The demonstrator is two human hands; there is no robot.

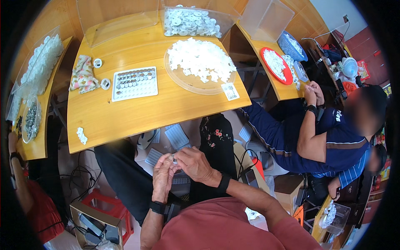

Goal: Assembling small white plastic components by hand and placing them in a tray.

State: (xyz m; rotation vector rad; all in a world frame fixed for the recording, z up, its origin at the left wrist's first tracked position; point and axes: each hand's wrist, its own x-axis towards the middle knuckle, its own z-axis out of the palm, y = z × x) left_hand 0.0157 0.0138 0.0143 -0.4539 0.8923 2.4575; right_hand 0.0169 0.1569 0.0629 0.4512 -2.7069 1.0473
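I see the wooden worktop (137, 116) filling the upper half of my view, at twelve o'clock from both hands and well apart from them. On it lies a clear round tray heaped with white plastic pieces (201, 60), and at nine o'clock from that tray sits a white grid tray (135, 83) with its upper rows filled by small dark round parts.

Below the worktop edge, over my lap, my left hand (163, 177) and my right hand (194, 163) meet. The right hand sits higher, at about two o'clock from the left, and is the nearer one to the worktop. Between them is a small white piece (173, 158), pinched by the fingers of both hands, thumbs and forefingers pressed together on it. It lies at the very fingertips, touching both; its long axis I cannot tell, since the fingers cover most of it.
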